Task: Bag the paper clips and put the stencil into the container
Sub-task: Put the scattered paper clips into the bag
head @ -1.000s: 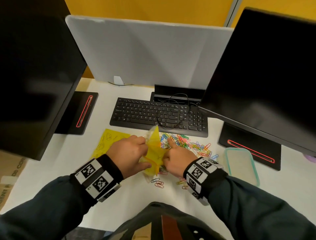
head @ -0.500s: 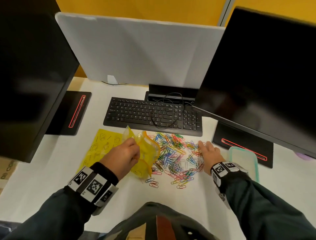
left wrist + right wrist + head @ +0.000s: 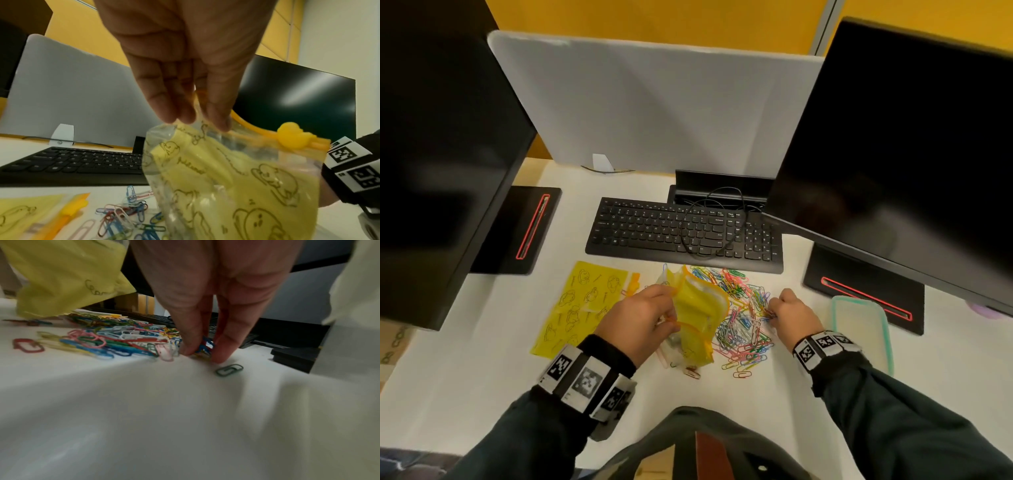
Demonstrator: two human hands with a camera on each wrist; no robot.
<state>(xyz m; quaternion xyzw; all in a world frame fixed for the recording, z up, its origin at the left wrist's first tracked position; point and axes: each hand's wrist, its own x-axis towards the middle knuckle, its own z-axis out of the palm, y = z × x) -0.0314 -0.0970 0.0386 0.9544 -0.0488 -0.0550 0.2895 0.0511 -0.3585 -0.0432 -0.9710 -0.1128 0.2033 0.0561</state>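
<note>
A heap of coloured paper clips (image 3: 743,315) lies on the white desk in front of the keyboard. My left hand (image 3: 640,318) pinches the rim of a yellow zip bag (image 3: 697,315) with duck drawings and a duck slider (image 3: 292,138), holding its mouth open just above the desk. My right hand (image 3: 791,311) is at the heap's right edge, with thumb and fingers pinching a few clips (image 3: 203,347) against the desk. A flat yellow sheet with duck drawings (image 3: 582,305) lies to the left of the bag. A clear container with a teal rim (image 3: 863,329) sits at the right.
A black keyboard (image 3: 681,233) with a looped cable lies behind the heap. Two dark monitors on black bases (image 3: 866,294) flank the desk. A lone green clip (image 3: 229,369) lies just right of my right hand. Bare desk stretches toward me.
My right hand let go of the bag, swung right across the heap and now pinches clips at its right edge. The left hand keeps holding the bag, whose mouth has opened wider.
</note>
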